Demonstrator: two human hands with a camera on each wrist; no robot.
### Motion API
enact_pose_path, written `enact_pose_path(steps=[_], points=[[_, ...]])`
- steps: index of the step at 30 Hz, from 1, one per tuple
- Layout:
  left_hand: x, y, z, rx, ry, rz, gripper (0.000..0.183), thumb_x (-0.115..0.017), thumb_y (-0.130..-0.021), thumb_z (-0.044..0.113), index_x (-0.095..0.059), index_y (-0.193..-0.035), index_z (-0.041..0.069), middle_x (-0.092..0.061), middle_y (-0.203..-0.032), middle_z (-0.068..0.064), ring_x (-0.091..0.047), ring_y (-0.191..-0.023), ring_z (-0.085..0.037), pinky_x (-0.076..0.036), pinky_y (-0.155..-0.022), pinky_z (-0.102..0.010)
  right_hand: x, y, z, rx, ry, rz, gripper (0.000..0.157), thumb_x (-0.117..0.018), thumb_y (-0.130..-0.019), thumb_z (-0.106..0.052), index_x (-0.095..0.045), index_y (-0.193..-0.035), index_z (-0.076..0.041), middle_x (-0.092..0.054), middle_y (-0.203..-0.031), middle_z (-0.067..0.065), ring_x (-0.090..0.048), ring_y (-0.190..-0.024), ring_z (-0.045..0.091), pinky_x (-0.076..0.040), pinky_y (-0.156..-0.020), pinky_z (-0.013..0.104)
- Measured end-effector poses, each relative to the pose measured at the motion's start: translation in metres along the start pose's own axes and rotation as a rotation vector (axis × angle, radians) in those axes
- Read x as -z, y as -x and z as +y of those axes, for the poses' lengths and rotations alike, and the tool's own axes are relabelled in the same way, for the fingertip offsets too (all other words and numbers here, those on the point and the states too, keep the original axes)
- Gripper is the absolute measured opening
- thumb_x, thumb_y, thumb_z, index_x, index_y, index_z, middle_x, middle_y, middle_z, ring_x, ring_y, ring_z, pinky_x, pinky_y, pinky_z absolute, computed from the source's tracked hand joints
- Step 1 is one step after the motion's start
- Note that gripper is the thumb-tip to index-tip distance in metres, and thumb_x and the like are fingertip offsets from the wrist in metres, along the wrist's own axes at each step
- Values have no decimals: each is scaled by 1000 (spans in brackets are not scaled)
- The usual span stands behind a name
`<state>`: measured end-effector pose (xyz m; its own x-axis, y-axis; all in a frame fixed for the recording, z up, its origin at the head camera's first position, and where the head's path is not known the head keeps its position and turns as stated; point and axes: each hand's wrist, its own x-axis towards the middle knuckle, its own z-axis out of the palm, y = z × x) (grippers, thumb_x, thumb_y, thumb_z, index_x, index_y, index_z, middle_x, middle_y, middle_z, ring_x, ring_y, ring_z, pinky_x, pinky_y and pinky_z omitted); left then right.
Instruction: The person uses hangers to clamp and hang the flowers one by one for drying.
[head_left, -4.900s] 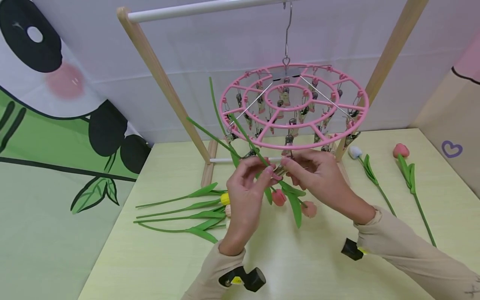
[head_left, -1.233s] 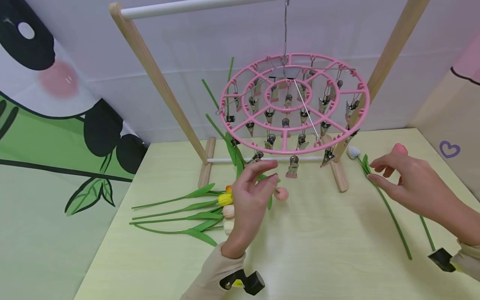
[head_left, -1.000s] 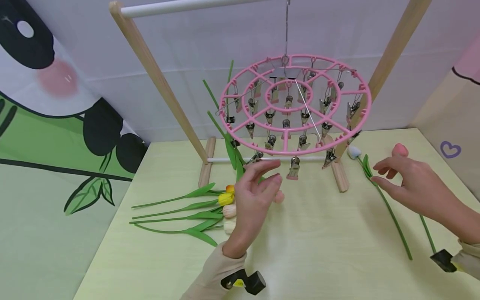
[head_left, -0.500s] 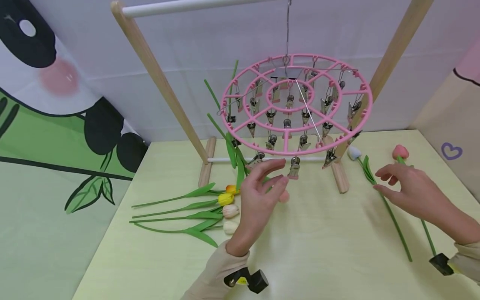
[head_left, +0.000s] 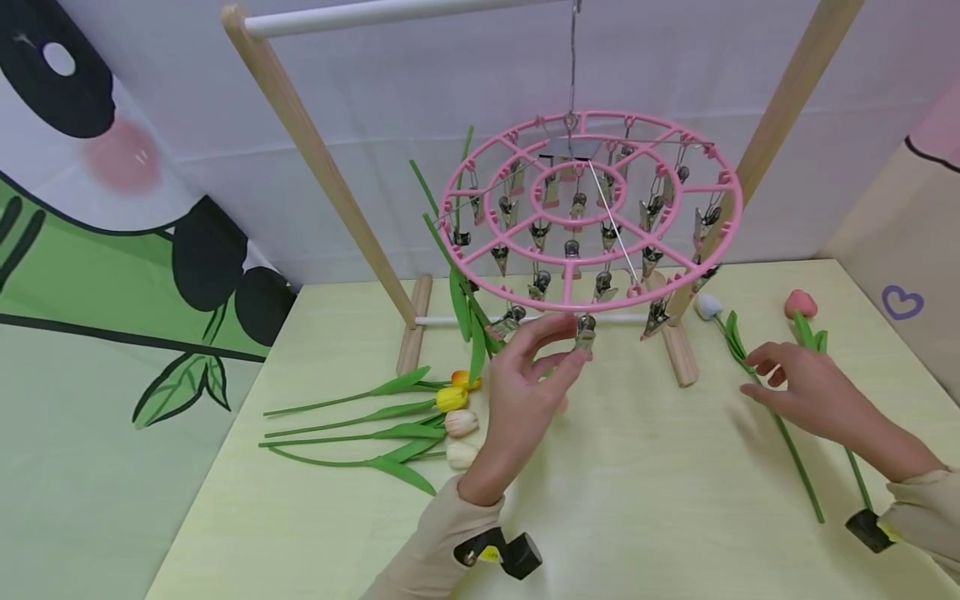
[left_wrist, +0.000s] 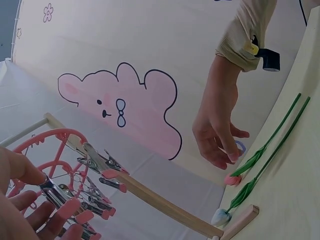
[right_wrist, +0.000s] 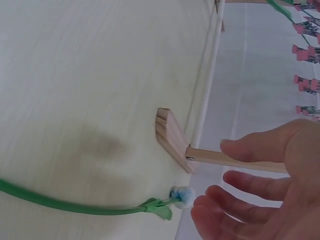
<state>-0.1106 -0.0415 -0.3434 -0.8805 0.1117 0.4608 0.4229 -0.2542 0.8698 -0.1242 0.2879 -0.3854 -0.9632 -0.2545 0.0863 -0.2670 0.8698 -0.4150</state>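
Clip [head_left: 585,331] hangs pinched within the left hand [head_left: 527,392]; right hand [head_left: 808,392], loosely curled, hovers near a pale tulip [head_left: 736,338].

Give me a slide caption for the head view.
Left hand holding a clip, right hand near a pale tulip.

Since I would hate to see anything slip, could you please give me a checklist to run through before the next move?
1. Left hand at the metal front clip: ok, fingers bent around it.
2. Front clip free of stems: ok, none shows in it.
3. Stem ready in the right hand: not ok, it holds nothing.
4. White-and-blue tulip lifted: not ok, it lies on the table.
5. Hung tulips clear of the left hand: cannot tell, it partly hides them.
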Motion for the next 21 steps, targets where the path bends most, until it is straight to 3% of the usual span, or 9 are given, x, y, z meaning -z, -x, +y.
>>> enact_pose_path(steps=[5, 12, 16, 21], points=[[-1, -3, 1, 18, -12, 15, 37, -65, -83, -5, -58, -119, -5, -58, -116, -18, -57, -108, -26, -54, -87, -39, -3, -2, 8, -79, -13, -51, 36, -72, -81, -14, -58, -102, 12, -64, -84, 20, -62, -73, 30, -52, -60, 42], [-2, -4, -1, 30, -32, 18, 34, -65, -84, -3, -59, -118, -5, -60, -112, -16, -59, -101, -25, -55, -85, -38, -9, -1, 25, -192, -10, -219, 52, -70, -80, -15, -44, -110, 20, -58, -88, 30, -59, -76, 37, -51, -58, 45], [-2, -4, -1, 31, -49, 20, 32, -66, -84, -2, -61, -116, -4, -62, -106, -14, -60, -94, -24, -56, -81, -39, -20, 0, 38, -165, -14, -259, 48, -66, -79, -7, -41, -108, 22, -57, -82, 25, -56, -72, 32, -49, -58, 39], [-2, -4, -2, 45, -39, 24, 31, -67, -83, -3, -62, -114, -3, -61, -103, -14, -60, -89, -24, -57, -78, -37, -36, -2, 49, -97, 5, -239, 44, -61, -69, 2, -42, -104, 22, -54, -75, 14, -49, -66, 22, -42, -54, 31]])
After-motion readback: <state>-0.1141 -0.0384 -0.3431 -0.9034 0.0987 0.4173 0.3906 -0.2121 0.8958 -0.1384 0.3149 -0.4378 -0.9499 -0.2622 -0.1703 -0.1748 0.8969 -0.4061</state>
